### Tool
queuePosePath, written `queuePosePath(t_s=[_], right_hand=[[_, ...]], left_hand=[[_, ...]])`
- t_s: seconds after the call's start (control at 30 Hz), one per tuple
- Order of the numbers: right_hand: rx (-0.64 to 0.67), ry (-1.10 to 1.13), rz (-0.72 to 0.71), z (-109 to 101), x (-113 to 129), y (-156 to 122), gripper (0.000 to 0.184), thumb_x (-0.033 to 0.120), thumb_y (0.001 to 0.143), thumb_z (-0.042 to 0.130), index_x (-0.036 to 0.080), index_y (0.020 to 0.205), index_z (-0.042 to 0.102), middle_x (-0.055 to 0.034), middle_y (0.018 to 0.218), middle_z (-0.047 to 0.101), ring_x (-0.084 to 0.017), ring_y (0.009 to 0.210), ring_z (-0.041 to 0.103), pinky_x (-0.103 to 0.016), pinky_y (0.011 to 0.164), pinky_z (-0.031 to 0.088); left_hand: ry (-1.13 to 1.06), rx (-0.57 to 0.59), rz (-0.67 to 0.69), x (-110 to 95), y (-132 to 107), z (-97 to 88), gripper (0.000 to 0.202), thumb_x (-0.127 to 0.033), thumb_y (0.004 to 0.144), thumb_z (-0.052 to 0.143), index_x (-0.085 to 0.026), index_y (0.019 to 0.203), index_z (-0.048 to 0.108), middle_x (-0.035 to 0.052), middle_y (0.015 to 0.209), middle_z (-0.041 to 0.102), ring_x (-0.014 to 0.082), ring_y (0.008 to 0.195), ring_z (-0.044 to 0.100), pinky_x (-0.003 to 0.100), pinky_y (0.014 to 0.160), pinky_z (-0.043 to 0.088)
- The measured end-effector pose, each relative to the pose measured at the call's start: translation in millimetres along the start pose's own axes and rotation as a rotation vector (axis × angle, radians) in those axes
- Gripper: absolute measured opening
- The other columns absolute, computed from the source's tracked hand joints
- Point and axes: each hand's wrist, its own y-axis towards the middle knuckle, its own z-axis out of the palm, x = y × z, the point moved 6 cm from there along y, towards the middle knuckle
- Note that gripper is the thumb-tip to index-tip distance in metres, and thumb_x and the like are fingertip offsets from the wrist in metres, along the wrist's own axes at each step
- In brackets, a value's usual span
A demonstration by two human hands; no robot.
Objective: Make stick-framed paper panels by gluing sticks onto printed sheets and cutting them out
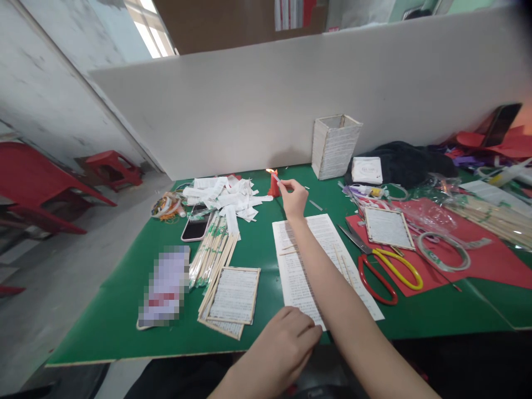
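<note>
My right hand (294,199) reaches far across the green table (257,244) and pinches a thin stick (276,178), its tip at the flame of a small red candle (274,185). My left hand (285,346) rests near the table's front edge with fingers curled, touching the lower corner of a printed paper sheet (299,271). I cannot see anything inside it.
Scissors with yellow and red handles (384,269) lie on a red sheet (477,257). Framed paper panels (233,296), bundled sticks (211,252), a phone (195,226), torn wrappers (226,194), a stick-built box (334,145) and tape rolls (443,249) crowd the table. A white partition (291,94) stands behind.
</note>
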Motion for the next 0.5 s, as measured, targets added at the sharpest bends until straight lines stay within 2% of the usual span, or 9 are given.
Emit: queuePosePath(t_s=[0.5], right_hand=[[-0.007, -0.002, -0.011, -1.6, 2.9, -0.2, 0.012, 0.027, 0.083, 0.064, 0.022, 0.073, 0.069, -0.0034, 0.077, 0.076, -0.021, 0.071, 0.068, -0.033, 0.073, 0.051]], left_hand=[[0.015, 0.022, -0.004, 0.2, 0.0, 1.3, 0.021, -0.008, 0.096, 0.044, -0.016, 0.110, 0.057, 0.0070, 0.098, 0.065, 0.0214, 0.089, 0.058, 0.033, 0.087, 0.050]])
